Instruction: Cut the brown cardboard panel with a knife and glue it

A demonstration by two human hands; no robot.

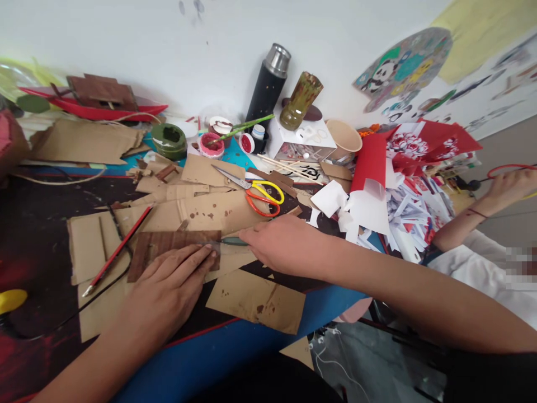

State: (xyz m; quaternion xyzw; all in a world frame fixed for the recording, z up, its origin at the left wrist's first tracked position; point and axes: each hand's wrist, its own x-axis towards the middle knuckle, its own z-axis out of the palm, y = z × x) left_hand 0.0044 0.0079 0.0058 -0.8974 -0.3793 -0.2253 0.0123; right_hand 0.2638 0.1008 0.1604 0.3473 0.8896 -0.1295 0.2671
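two hands on one brown-painted strip, craft table

counts first. one brown-painted cardboard piece (168, 246) lies flat near the table's front edge, on plain cardboard sheets (197, 215) — several of them, overlapping, too layered to count exactly. one loose cardboard rectangle (255, 301) sits just in front of it, on the blue table edge (235, 352). one red pencil (118, 250) lies slantwise to the left. one pair of scissors (255, 193) with a yellow and an orange handle loop, blades slightly apart, lies behind the work. one black flask (268, 84), one green-brown jar (300, 101), one paper cup (344, 137) stand at the wall. one heap of red and white paper cuttings (390, 190) to the right.

grip. left hand (168, 288) lies palm-down, fingers together and stretched flat, pressing on the near right part of the brown piece; it pinches nothing. right hand (285, 243) is curled around a slim green-handled tool (230, 242), fingers closed on the handle; the tool's tip rests at the brown piece's right end, just beside the left fingertips. whether the tip is a blade, cannot tell.

another person's hand (509, 187) at far right holds a red cord (509, 167) — well apart from the work.
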